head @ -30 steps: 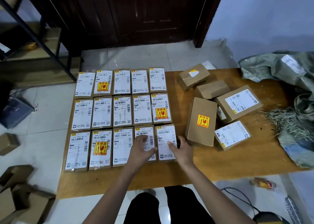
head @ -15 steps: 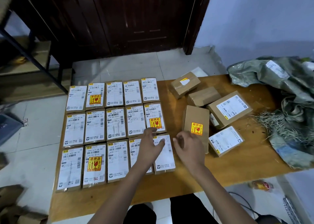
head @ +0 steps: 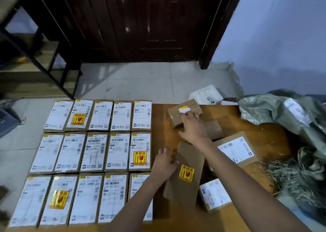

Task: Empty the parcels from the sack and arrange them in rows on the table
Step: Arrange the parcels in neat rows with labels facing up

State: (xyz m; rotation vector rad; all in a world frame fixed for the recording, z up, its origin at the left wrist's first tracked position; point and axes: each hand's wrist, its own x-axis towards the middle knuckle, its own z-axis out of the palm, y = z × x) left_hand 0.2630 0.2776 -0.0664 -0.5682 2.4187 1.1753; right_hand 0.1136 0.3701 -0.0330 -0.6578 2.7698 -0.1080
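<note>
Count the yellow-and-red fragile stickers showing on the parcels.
4: far row, second parcel from left; middle row, rightmost; near row, second from left; loose box. Others may be hidden.

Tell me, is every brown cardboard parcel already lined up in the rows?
No, several brown cardboard parcels lie jumbled on the wooden table beside the rows.

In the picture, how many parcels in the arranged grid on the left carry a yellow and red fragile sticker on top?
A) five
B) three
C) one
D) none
B: the stickers show on the far row's second parcel, the middle row's fifth parcel and the near row's second parcel; the other parcels in the grid show only white labels.
</note>
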